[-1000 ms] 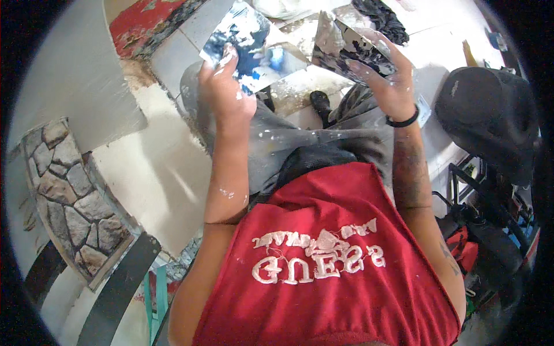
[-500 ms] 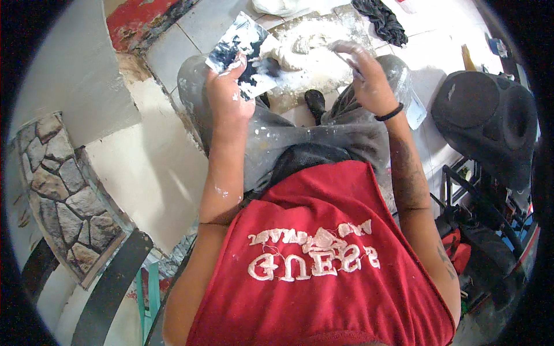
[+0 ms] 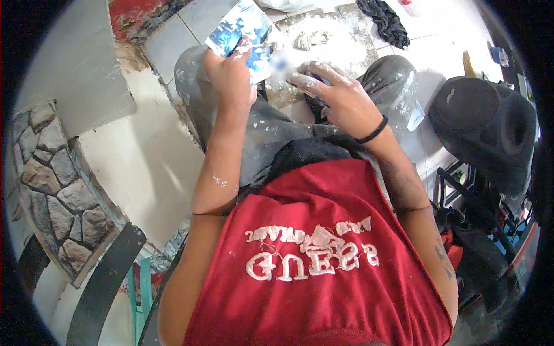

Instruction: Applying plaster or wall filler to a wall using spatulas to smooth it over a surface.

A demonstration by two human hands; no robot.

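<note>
Your left hand (image 3: 231,78) grips a blue-and-white tile shard (image 3: 239,29), your plaster-coated right hand (image 3: 337,95) rests loosely open near the white mortar heap (image 3: 323,40), still largely unused.

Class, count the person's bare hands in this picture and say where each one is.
2. The left hand holds up a blue-and-white tile piece; the right hand rests low between the knees.

Home renovation site; stone cladding (image 3: 49,184); plaster-strewn floor (image 3: 340,37).
</note>
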